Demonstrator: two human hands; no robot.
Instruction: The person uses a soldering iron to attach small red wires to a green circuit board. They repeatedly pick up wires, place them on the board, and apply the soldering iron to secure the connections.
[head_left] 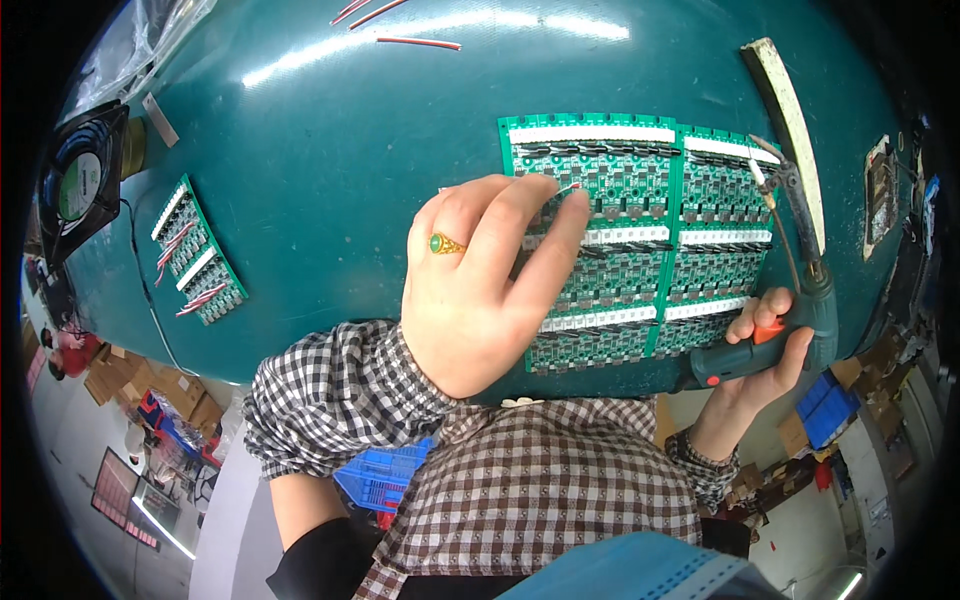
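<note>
Worktop, head view: green worktop [330, 140], glossy, with light streaks toward its far side.
Circuit-board panel: green panel [672, 225] with white connector rows, lying flat right of the middle, close to the worktop's near edge.
Left hand: left hand [480, 270] reaches over the panel's left part, thumb and index fingertips nearly together, pinching a thin wire [570, 187], mostly hidden; other fingers curled.
Right hand: right hand [768, 340] clamped around the grip of a dark soldering gun [823, 310], fingers by its orange trigger; tip over the panel's far right corner, contact unclear.
Left edge: black fan [82, 185]; smaller board [207, 262] bearing red-and-white wires nearby.
</note>
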